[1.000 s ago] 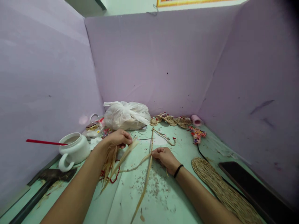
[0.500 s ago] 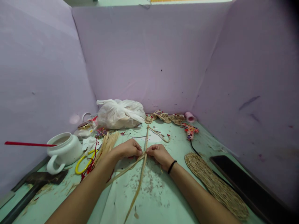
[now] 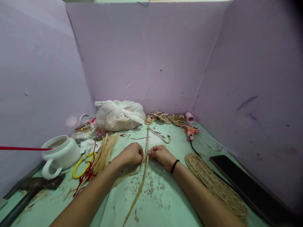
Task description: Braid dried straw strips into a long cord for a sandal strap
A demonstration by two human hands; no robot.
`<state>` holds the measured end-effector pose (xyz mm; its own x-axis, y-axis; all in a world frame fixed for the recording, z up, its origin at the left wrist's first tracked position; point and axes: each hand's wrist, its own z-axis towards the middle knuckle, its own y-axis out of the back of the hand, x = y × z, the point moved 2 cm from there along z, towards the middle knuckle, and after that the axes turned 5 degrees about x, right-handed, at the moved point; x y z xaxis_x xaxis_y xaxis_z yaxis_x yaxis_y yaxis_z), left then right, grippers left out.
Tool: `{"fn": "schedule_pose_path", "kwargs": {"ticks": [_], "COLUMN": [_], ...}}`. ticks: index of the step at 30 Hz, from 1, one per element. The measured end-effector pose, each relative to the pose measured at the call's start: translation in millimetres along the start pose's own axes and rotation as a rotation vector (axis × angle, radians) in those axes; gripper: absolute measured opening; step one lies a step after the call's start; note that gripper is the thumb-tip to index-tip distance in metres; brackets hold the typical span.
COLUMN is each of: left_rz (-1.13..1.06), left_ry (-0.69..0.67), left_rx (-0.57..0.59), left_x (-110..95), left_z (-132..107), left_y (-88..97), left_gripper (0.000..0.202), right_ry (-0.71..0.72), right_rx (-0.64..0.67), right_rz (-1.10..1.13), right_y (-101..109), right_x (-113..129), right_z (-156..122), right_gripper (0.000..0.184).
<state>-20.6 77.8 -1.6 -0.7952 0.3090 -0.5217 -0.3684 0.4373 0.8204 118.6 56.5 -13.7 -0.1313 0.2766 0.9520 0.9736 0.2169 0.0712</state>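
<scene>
A thin braided straw cord (image 3: 148, 138) runs toward me down the middle of the table, its far end looping off to the right. Where the cord splits into loose straw strands (image 3: 140, 193), both hands meet. My right hand (image 3: 161, 155), with a black band at the wrist, pinches the cord at this split between thumb and fingertips. My left hand (image 3: 133, 153) is closed just left of it on a strand that trails back under the left forearm. The second strand hangs free toward the table's near edge.
To the left are a white pot (image 3: 62, 152), a hammer (image 3: 39, 185), yellow-handled scissors (image 3: 81, 167) and a straw bundle (image 3: 106, 151). A white plastic bag (image 3: 120, 115) and small woven sandals (image 3: 163, 118) sit behind. A woven sole (image 3: 214, 184) and phone (image 3: 239, 181) lie right.
My left hand has turned and closed more into a fist around its strand. My right hand keeps its pinch at the split. The whole view has shifted slightly.
</scene>
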Motion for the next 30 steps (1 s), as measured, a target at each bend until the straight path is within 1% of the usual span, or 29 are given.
{"fn": "schedule_pose_path", "kwargs": {"ticks": [2, 4, 7, 9, 14, 16, 19, 23, 26, 30], "left_rz": [0.028, 0.004, -0.14, -0.245, -0.39, -0.411, -0.425, -0.465, -0.525, -0.647], "left_ry": [0.001, 0.035, 0.095, 0.105, 0.084, 0.096, 0.103, 0.098, 0.157, 0.288], "left_rx": [0.001, -0.001, 0.005, 0.032, 0.151, 0.157, 0.132, 0.132, 0.138, 0.182], "left_x": [-0.6, -0.4, 0.9, 1.4, -1.8, -4.7, -8.8, -9.9, -8.9, -9.9], "left_z": [-1.4, -2.4, -2.8, -2.5, -3.2, -4.3, -5.1, -3.4, -2.0, 0.5], "left_y": [2.6, 7.9, 16.6, 18.6, 11.4, 9.6, 9.2, 6.8, 5.0, 2.8], "left_gripper": [0.02, 0.019, 0.015, 0.014, 0.014, 0.014, 0.015, 0.016, 0.014, 0.022], "right_ry": [0.003, -0.002, -0.004, 0.003, 0.001, 0.0, 0.003, 0.024, 0.034, 0.033], "right_rx": [0.005, 0.008, 0.004, 0.001, 0.004, 0.001, 0.004, 0.006, 0.004, 0.01], "right_rz": [-0.003, -0.009, -0.014, -0.015, -0.028, -0.029, -0.024, -0.008, -0.002, 0.008], "right_y": [0.1, 0.2, 0.2, 0.1, 0.3, 0.8, 1.4, 1.2, 0.5, -0.7], "right_x": [-0.3, -1.0, -2.1, -2.6, -2.6, -2.4, -2.5, -3.3, -4.1, -3.2], "right_z": [0.6, 1.2, 2.2, 2.6, 2.5, 2.5, 3.1, 4.1, 4.8, 4.3], "right_gripper": [0.01, 0.009, 0.008, 0.008, 0.008, 0.007, 0.008, 0.008, 0.008, 0.009]}}
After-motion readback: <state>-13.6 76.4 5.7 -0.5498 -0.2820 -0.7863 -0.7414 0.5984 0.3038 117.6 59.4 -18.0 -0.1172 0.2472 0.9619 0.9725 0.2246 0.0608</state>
